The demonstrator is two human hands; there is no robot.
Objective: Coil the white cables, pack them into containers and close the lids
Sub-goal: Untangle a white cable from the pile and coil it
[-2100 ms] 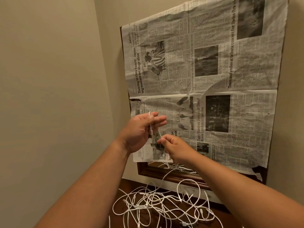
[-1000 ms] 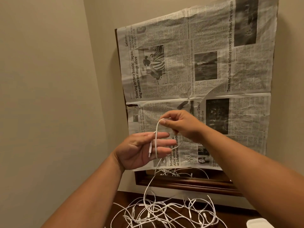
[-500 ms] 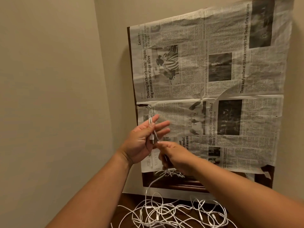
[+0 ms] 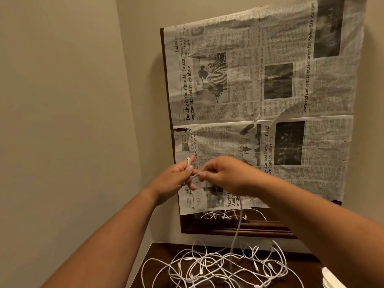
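Observation:
A tangle of white cables lies on the dark wooden table at the bottom of the head view. One white cable rises from the pile to my hands, which are raised in front of the newspaper. My left hand holds loops of this cable wound over its fingers, a loop showing above the fingertips. My right hand pinches the same cable just right of the left fingers, blurred by motion. A white container shows partly at the bottom right edge.
A dark-framed mirror covered by taped newspaper leans on the wall behind the table. Beige walls meet in a corner at left. Cable loops are reflected along the mirror's uncovered bottom strip.
My right hand has swung the cable up and over the left fingers and back down more than once, adding loops. It now sits higher and beside the left fingertips.

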